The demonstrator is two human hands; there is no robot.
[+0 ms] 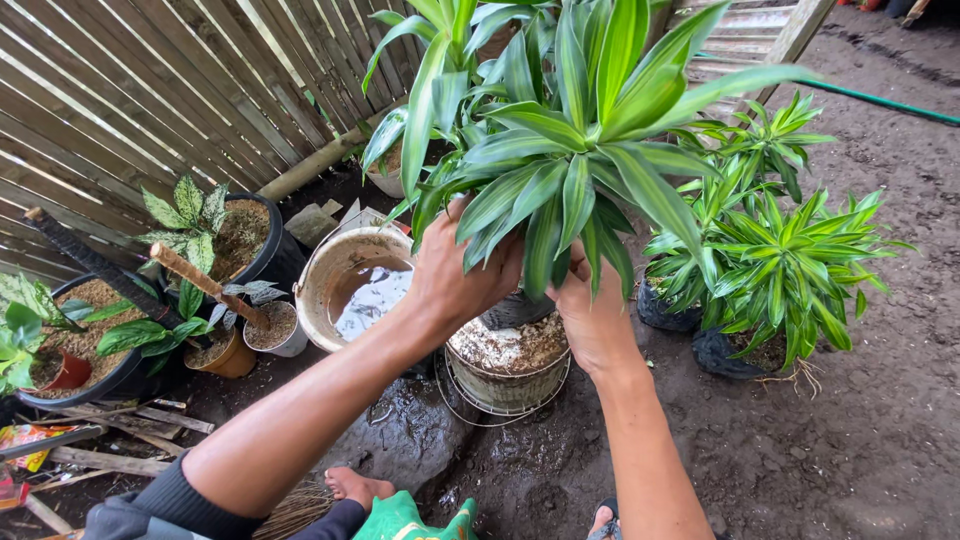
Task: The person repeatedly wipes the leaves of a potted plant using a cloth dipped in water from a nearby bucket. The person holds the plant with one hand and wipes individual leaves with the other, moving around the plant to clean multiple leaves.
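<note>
Head view: striped-leaf plant [570, 150] with black root bag [515, 310] is held over white pot [508, 375]; left hand [460, 275] and right hand [590, 315] are closed round the stem base. Top-heavy, leaves floppy, root ball crumbly (best supported from beneath)

Leaves of the striped plant [570, 150] covered the fingertips of both the left hand [455, 275] and the right hand [590, 315], so their grip could not be told. The black bag [515, 310] between the 2 hands was mostly hidden. Beyond them, the plant's top ran past the upper edge.
</note>
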